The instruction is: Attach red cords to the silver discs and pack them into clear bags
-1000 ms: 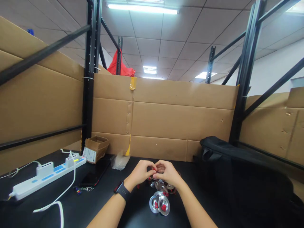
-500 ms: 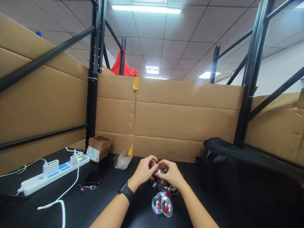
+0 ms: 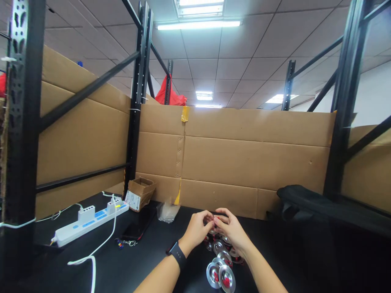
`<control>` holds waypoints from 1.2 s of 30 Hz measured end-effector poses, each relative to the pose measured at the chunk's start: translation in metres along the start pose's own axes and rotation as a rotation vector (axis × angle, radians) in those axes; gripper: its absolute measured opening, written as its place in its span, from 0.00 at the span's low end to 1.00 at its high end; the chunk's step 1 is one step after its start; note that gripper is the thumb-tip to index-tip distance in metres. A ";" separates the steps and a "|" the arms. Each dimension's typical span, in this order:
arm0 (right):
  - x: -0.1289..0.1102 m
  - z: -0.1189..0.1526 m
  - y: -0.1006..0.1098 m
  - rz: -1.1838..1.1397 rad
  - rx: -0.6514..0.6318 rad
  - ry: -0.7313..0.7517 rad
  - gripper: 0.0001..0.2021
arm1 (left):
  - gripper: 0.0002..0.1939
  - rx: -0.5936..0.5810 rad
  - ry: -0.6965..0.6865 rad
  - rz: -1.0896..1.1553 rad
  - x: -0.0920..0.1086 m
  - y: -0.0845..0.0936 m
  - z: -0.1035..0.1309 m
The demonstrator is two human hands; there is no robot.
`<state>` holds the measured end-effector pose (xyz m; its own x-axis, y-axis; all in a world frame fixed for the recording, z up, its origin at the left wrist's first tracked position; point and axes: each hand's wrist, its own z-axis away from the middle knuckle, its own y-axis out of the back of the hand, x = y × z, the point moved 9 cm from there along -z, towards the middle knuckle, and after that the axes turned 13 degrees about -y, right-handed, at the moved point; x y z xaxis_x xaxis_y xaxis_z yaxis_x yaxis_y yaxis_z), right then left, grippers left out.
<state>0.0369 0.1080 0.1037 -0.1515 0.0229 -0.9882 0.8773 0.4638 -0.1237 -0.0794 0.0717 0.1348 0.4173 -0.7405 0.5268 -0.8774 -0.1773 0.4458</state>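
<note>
My left hand (image 3: 198, 228) is closed, its thumb and fingers pinched together at the tips. My right hand (image 3: 233, 232) meets it, also closed, with thumb and index finger near the left fingertips. Between them shows a small red piece (image 3: 217, 218), mostly hidden by the fingers; its kind is not clear. Just below lies a cluster of shiny silver round metal discs with red bits. Two dished discs, a left one (image 3: 213, 274) and a right one (image 3: 226, 278), lie closest to me, overlapping. Further discs (image 3: 224, 257) run back under my hands, partly covered by them.
On the left stand a white power strip (image 3: 100, 219) with a loose white cable (image 3: 104, 242), a dark phone (image 3: 139, 228) and a keychain (image 3: 128, 243). Behind are an open cardboard box (image 3: 142, 193) and a clear plastic bag (image 3: 168, 212). A black bag (image 3: 320, 219) lies right.
The camera has turned, so the scene sits further right and lower. My right fingers have lifted and spread slightly at the back. Both hands stay together above the discs.
</note>
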 end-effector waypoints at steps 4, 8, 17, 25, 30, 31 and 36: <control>0.004 -0.002 -0.002 0.006 0.009 0.004 0.28 | 0.09 -0.105 0.015 -0.056 -0.008 -0.005 0.002; -0.002 -0.007 0.012 0.114 0.136 0.087 0.24 | 0.09 -0.166 0.041 -0.272 -0.026 0.001 0.005; 0.003 -0.005 0.124 1.051 0.552 0.028 0.13 | 0.07 -0.530 0.277 -0.501 -0.070 0.048 0.026; 0.026 -0.011 0.143 1.178 0.578 -0.148 0.12 | 0.18 -0.570 0.031 -0.264 -0.030 0.016 0.021; 0.018 -0.011 0.132 1.177 0.545 -0.098 0.10 | 0.25 -0.749 -0.089 -0.006 0.000 -0.044 0.033; 0.018 -0.011 0.130 1.171 0.527 -0.092 0.10 | 0.24 -0.761 -0.089 -0.004 0.001 -0.051 0.035; 0.016 -0.013 0.120 1.107 0.482 -0.051 0.11 | 0.22 -0.710 -0.123 0.006 0.018 -0.052 0.032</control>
<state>0.1341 0.1754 0.0746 0.7984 0.1587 -0.5809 0.6015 -0.1637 0.7819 -0.0340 0.0467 0.0982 0.3466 -0.8149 0.4645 -0.4968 0.2606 0.8278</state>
